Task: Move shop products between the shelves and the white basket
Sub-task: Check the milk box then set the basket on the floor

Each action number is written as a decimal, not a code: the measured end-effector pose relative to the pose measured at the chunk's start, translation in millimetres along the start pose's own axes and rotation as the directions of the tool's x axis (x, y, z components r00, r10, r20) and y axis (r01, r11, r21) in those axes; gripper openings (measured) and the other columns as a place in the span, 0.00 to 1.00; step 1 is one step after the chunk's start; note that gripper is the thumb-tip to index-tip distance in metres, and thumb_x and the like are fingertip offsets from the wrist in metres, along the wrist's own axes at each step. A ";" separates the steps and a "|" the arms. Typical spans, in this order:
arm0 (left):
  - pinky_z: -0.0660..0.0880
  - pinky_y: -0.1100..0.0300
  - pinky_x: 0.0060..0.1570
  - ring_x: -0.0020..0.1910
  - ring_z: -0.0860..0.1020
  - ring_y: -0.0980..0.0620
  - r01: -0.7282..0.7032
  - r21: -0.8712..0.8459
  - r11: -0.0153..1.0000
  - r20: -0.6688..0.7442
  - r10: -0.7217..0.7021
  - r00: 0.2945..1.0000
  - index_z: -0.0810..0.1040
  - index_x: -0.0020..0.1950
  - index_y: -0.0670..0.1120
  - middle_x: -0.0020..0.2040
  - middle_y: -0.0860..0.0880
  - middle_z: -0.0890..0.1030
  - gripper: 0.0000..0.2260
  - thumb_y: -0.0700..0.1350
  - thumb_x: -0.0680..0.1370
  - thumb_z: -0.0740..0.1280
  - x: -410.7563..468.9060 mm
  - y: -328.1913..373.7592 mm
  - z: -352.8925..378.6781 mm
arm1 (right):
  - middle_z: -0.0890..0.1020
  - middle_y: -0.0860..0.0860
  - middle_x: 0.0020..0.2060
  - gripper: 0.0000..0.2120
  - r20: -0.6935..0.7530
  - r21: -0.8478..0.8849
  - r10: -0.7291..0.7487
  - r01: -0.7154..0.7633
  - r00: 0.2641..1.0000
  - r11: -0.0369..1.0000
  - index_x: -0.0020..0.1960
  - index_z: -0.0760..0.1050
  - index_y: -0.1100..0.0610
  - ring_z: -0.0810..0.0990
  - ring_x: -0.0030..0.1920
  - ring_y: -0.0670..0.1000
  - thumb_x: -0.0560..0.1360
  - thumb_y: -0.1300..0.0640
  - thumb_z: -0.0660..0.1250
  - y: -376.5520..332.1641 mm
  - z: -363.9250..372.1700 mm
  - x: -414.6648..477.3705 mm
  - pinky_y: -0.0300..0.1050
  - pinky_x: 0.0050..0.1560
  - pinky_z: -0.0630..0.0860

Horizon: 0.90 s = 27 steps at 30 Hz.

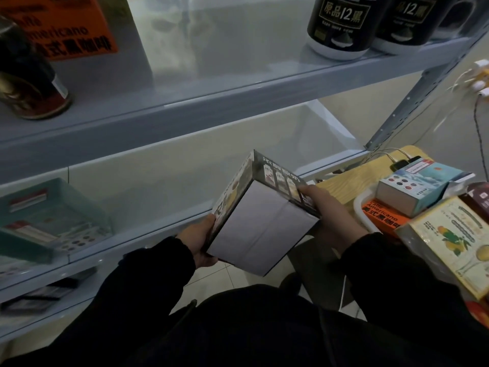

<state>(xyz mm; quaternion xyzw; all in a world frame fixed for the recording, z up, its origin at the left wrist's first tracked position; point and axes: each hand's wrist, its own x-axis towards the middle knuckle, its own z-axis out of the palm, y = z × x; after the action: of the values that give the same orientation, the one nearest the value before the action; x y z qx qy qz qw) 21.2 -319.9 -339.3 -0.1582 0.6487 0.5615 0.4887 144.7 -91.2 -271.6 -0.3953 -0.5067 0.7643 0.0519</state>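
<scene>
White basket (pixel 363 213) mostly hidden under pkgs (pixel 412 192); R side cropped.

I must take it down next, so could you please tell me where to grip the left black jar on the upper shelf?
Grip the left black jar round its cylindrical body, coming from the front and left: it stands upright near the upper shelf edge; the second jar crowds its right side.

a dark device (pixel 399 165) lies on the wooden table (pixel 341 189) (white cable (pixel 381 152) attached).
</scene>
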 end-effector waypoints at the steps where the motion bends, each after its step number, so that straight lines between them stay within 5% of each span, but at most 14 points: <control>1: 0.63 0.68 0.18 0.18 0.69 0.53 0.003 -0.018 1.000 0.002 -0.003 1.000 0.74 0.45 0.49 0.23 0.51 0.72 0.17 0.59 0.85 0.57 -0.8 1.4 0.8 | 0.82 0.57 0.45 0.21 -0.011 0.027 0.009 -0.009 1.000 1.000 0.64 0.74 0.63 0.83 0.36 0.52 0.77 0.51 0.71 0.9 2.6 1.1 0.45 0.33 0.79; 4: 0.70 0.63 0.28 0.22 0.72 0.53 -0.033 -0.008 0.999 -0.021 0.033 0.999 0.73 0.43 0.50 0.27 0.50 0.75 0.14 0.56 0.84 0.59 1.6 9.4 2.4 | 0.84 0.58 0.47 0.12 0.012 0.024 -0.025 0.025 1.000 0.999 0.60 0.69 0.56 0.85 0.40 0.54 0.81 0.56 0.68 5.7 4.4 -0.1 0.52 0.40 0.83; 7: 0.81 0.54 0.36 0.37 0.80 0.51 -0.203 0.013 0.979 0.015 0.203 0.979 0.78 0.58 0.53 0.47 0.48 0.84 0.12 0.58 0.84 0.60 -0.7 23.4 2.7 | 0.84 0.61 0.56 0.14 0.117 -0.022 -0.047 0.049 0.992 0.999 0.63 0.67 0.54 0.87 0.49 0.61 0.81 0.58 0.68 8.5 3.7 -6.7 0.60 0.46 0.85; 11: 0.82 0.44 0.50 0.50 0.84 0.49 -0.395 0.048 0.917 0.225 0.375 0.899 0.68 0.75 0.61 0.60 0.52 0.84 0.33 0.68 0.71 0.70 -0.7 41.3 10.3 | 0.84 0.57 0.60 0.24 0.135 -0.031 -0.146 0.151 0.980 0.988 0.70 0.63 0.50 0.85 0.57 0.64 0.80 0.63 0.68 4.2 -2.8 -5.6 0.70 0.53 0.82; 14: 0.76 0.32 0.61 0.65 0.79 0.39 -0.466 0.045 0.884 0.374 0.417 0.828 0.62 0.79 0.61 0.68 0.49 0.80 0.51 0.72 0.60 0.77 10.9 55.6 27.2 | 0.82 0.51 0.63 0.38 0.176 -0.029 -0.224 0.233 0.959 0.972 0.77 0.58 0.36 0.86 0.56 0.58 0.79 0.65 0.69 -5.2 -13.9 -3.3 0.58 0.47 0.85; 17: 0.80 0.42 0.57 0.63 0.81 0.39 -0.493 0.050 0.869 0.433 0.426 0.794 0.61 0.80 0.54 0.67 0.44 0.81 0.56 0.64 0.58 0.84 18.4 75.6 54.0 | 0.73 0.46 0.73 0.44 0.175 -0.129 -0.295 0.319 0.939 0.939 0.79 0.54 0.33 0.83 0.62 0.55 0.77 0.63 0.72 -13.8 -27.2 8.5 0.57 0.50 0.85; 19: 0.82 0.48 0.54 0.59 0.83 0.42 -0.528 0.091 0.845 0.416 0.449 0.791 0.62 0.80 0.51 0.63 0.45 0.83 0.50 0.55 0.62 0.82 26.8 89.3 72.3 | 0.69 0.44 0.75 0.45 0.146 -0.168 -0.340 0.362 0.929 0.917 0.80 0.53 0.33 0.82 0.63 0.54 0.76 0.62 0.74 -22.9 -35.0 15.9 0.56 0.51 0.85; 23: 0.80 0.54 0.57 0.58 0.83 0.53 -0.593 0.247 0.766 0.406 0.474 0.781 0.67 0.78 0.50 0.58 0.56 0.86 0.37 0.46 0.71 0.79 50.3 115.2 102.8 | 0.65 0.35 0.68 0.42 0.073 -0.263 -0.456 0.458 0.887 0.849 0.76 0.56 0.36 0.74 0.57 0.35 0.75 0.64 0.75 -38.8 -54.2 36.5 0.34 0.39 0.81; 25: 0.78 0.53 0.62 0.60 0.81 0.57 -0.618 0.363 0.697 0.391 0.488 0.780 0.73 0.71 0.58 0.57 0.61 0.85 0.32 0.49 0.68 0.78 62.2 124.3 116.8 | 0.65 0.37 0.69 0.40 0.033 -0.305 -0.479 0.466 0.877 0.831 0.72 0.59 0.36 0.73 0.61 0.37 0.74 0.65 0.76 -39.2 -64.7 49.7 0.37 0.43 0.83; 27: 0.75 0.50 0.67 0.65 0.79 0.55 -0.601 0.442 0.665 0.349 0.490 0.799 0.75 0.67 0.62 0.58 0.61 0.84 0.33 0.55 0.63 0.76 74.9 127.8 129.8 | 0.64 0.41 0.72 0.37 -0.007 -0.353 -0.502 0.468 0.865 0.810 0.68 0.63 0.34 0.71 0.69 0.44 0.74 0.65 0.76 -35.7 -74.2 62.2 0.51 0.58 0.83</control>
<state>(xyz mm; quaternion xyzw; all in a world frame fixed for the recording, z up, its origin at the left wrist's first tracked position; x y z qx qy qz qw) -51.3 -138.7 -312.7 0.2434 0.7426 0.4924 0.3832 139.6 10.2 -289.7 -0.2933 -0.7117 0.6057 0.2014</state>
